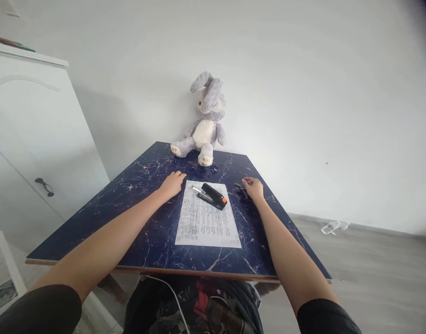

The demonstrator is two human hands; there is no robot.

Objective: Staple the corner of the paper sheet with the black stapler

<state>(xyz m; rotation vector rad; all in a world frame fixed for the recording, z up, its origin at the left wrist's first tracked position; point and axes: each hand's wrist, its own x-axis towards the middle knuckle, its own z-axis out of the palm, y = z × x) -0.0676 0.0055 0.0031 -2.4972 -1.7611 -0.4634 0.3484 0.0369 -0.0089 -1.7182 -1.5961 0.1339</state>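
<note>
Stapler (216, 200) lies on its side or tilted (cannot tell which) on the upper part of the printed sheet (208, 227), on the desk (143, 171) between the hands. Its silver rail (201, 192) shows, angled toward the left hand (173, 185); an orange patch (224, 200) marks the other end.

Handling, estimated: stapler stiff, moderately light, probably smooth-cased; best held around the black body near the orange patch, clear of the rail. Sheet thin, limp, easily creased, liable to slide; best taken by an edge or corner.

Pose: both forearms reach forward, one either side of the sheet. Left hand rests palm down on the desk, fingers extended and relaxed, grasping nothing visible, just beside the sheet's upper left corner. Right hand (254, 188) is curled, thumb side inward, at a small dark object (239, 186) right of the sheet; cannot tell whether it grips or only touches it.
</note>
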